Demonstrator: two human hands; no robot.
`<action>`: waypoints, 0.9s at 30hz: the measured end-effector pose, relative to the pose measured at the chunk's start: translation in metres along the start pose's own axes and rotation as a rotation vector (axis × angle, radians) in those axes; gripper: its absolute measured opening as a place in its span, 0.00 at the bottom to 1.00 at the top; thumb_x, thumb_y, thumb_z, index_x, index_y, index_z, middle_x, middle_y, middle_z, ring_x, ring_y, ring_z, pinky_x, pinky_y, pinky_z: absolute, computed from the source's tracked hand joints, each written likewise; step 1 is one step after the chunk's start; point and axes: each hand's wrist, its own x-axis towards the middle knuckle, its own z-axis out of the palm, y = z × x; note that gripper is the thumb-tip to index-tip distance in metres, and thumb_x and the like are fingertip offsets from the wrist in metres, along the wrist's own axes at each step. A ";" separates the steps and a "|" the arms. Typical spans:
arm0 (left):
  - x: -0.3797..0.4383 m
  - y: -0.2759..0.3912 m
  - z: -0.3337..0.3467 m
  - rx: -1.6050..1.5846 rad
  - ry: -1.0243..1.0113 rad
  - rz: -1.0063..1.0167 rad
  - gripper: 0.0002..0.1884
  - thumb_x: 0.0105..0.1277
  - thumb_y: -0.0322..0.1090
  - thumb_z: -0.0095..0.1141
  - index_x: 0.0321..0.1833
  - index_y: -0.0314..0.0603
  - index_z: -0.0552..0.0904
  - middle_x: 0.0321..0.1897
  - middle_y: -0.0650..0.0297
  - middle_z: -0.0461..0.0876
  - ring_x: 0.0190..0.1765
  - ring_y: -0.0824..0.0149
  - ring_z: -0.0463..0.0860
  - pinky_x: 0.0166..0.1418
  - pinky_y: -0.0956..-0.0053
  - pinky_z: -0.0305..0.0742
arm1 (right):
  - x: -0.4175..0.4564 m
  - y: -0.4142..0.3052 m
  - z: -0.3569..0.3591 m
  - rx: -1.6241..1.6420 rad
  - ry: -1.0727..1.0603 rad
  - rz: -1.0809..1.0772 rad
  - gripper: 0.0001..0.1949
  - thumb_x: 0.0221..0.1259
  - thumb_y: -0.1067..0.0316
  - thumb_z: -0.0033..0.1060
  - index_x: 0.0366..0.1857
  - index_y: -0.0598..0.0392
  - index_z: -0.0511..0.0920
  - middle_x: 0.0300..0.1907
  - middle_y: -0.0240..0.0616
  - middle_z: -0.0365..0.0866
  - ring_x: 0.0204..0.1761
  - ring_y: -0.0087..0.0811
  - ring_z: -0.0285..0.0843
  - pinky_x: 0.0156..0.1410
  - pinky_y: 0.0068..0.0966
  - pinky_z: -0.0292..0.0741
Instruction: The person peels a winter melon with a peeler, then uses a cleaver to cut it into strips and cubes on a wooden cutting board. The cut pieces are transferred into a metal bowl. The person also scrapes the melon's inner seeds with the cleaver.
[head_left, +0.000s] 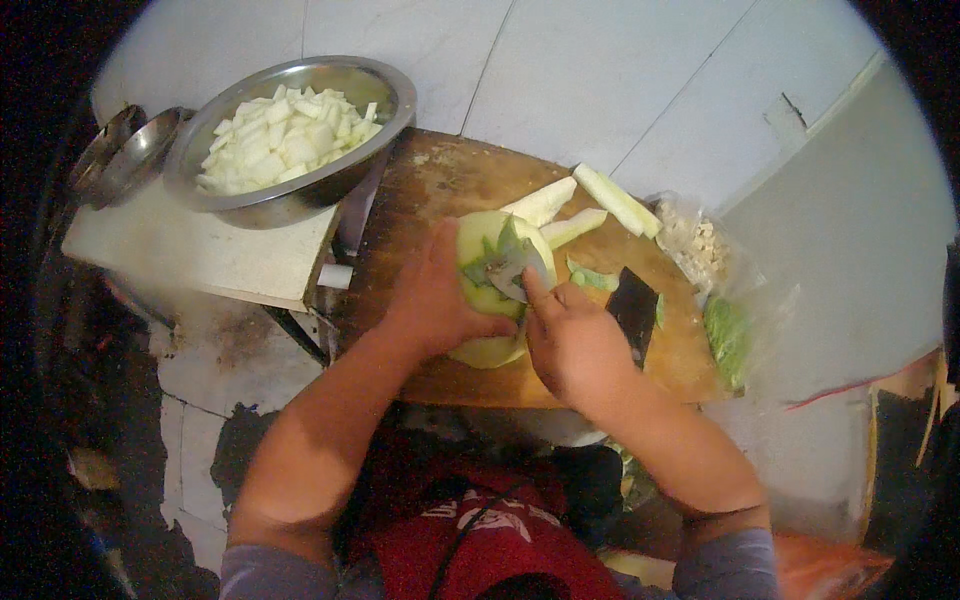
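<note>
A large pale green melon or gourd (484, 352) rests on the wooden board (442, 180) in front of me. My left hand (427, 300) is spread against its left side, thumb across the front, and steadies it. In my right hand (577, 341) is a metal blade (517, 271), its handle hidden by my fingers and its exact kind unclear. The blade lies against the melon's upper face, where darker green peel clings. Pale cut strips (619, 201) lie just behind the melon, on the board.
A steel bowl (397, 82) heaped with pale cut pieces (292, 139) stands on a small white table (202, 247) at left. A dark flat object (634, 311) and peel scraps (592, 277) lie right of my hand. Plastic bags (697, 240) sit along the board's right edge, against the wall.
</note>
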 end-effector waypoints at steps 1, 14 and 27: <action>-0.001 0.000 0.000 0.029 0.017 0.010 0.75 0.36 0.57 0.89 0.83 0.30 0.53 0.80 0.41 0.63 0.81 0.42 0.66 0.84 0.54 0.62 | -0.007 0.000 0.008 0.035 0.022 0.017 0.25 0.70 0.67 0.63 0.70 0.57 0.78 0.39 0.51 0.81 0.37 0.54 0.84 0.43 0.46 0.83; -0.002 0.013 -0.015 -0.095 0.035 0.201 0.64 0.29 0.40 0.92 0.75 0.36 0.67 0.69 0.45 0.74 0.73 0.43 0.73 0.78 0.55 0.69 | -0.060 0.009 0.077 0.217 0.258 0.096 0.23 0.69 0.69 0.68 0.68 0.54 0.80 0.47 0.50 0.84 0.43 0.54 0.86 0.47 0.42 0.85; -0.005 -0.007 -0.005 -0.009 0.099 0.291 0.66 0.36 0.48 0.90 0.80 0.36 0.63 0.72 0.45 0.75 0.75 0.44 0.73 0.79 0.53 0.66 | -0.077 -0.025 0.114 0.604 0.342 0.281 0.19 0.73 0.70 0.58 0.64 0.63 0.76 0.55 0.60 0.80 0.55 0.63 0.82 0.59 0.52 0.79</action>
